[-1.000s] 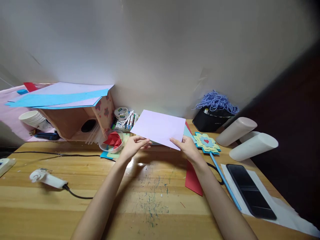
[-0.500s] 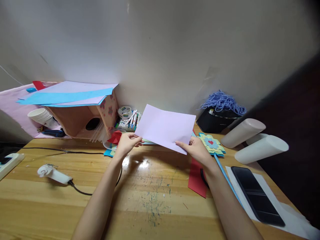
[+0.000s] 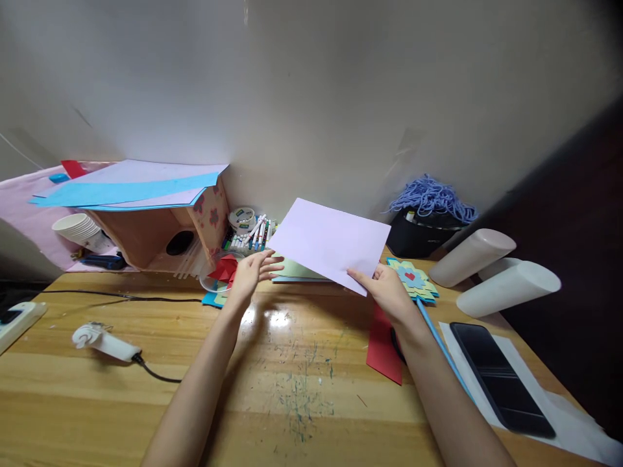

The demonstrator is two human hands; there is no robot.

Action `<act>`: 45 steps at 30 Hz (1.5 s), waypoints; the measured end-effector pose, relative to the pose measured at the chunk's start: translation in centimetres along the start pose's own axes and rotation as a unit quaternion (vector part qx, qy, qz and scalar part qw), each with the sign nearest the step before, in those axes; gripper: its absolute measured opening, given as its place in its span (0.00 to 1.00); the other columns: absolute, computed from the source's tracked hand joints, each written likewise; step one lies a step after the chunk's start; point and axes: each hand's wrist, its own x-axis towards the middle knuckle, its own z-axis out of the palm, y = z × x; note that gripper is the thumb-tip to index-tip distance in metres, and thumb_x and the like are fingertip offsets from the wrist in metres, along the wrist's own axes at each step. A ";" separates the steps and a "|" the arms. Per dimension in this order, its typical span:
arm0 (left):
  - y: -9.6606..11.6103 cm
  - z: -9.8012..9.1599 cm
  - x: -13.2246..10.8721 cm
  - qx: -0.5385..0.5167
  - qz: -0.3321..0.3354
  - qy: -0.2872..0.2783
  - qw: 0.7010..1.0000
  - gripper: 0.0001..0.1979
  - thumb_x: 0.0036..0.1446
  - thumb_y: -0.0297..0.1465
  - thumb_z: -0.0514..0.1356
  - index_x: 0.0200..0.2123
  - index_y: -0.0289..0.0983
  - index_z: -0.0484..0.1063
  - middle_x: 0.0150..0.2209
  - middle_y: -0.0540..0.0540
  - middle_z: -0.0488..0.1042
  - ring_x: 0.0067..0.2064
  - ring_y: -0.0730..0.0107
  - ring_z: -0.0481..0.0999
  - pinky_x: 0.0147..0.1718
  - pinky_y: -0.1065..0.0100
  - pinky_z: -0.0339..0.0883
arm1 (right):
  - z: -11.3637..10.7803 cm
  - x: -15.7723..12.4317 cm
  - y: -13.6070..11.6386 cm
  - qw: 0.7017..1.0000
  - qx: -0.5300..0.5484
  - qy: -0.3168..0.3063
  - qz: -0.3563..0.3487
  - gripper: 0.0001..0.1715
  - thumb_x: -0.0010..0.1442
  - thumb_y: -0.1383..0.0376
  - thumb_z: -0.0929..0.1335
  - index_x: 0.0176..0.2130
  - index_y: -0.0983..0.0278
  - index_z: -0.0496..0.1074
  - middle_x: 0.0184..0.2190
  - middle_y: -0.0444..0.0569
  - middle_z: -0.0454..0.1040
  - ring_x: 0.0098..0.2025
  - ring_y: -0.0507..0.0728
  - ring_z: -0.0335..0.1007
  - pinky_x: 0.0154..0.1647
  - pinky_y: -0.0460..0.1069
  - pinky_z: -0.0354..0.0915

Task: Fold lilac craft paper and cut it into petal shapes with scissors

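Note:
A pale lilac sheet of paper is held up above the back of the desk, tilted. My right hand pinches its lower right corner, thumb on top. Just left of the sheet, my left hand has its fingers apart and holds nothing. Below the sheet lie light green paper and a blue edge, partly hidden. Under my right wrist is a red paper piece. Close to my left hand sits a clear bowl with red folded paper.
At the left stand a fabric box topped with coloured sheets, stacked paper cups and a white corded tool. Markers lie behind. On the right are a paper flower, white rolls, a phone and a black yarn bag.
My left hand has let go of the lilac sheet and its fingers have spread. The sheet, in my right hand, has shifted slightly right, uncovering more green paper beneath.

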 end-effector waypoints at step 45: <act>0.8 2.7 -8.0 0.162 -0.010 -0.157 0.974 0.25 0.58 0.46 0.45 0.47 0.33 0.65 0.43 0.38 0.72 0.35 0.66 0.74 0.32 0.66 0.68 | 2.4 -8.5 -2.9 0.887 -0.414 0.021 -0.204 0.23 0.56 0.54 0.66 0.19 0.63 0.57 0.16 0.41 0.64 0.19 0.49 0.58 0.22 0.45 0.48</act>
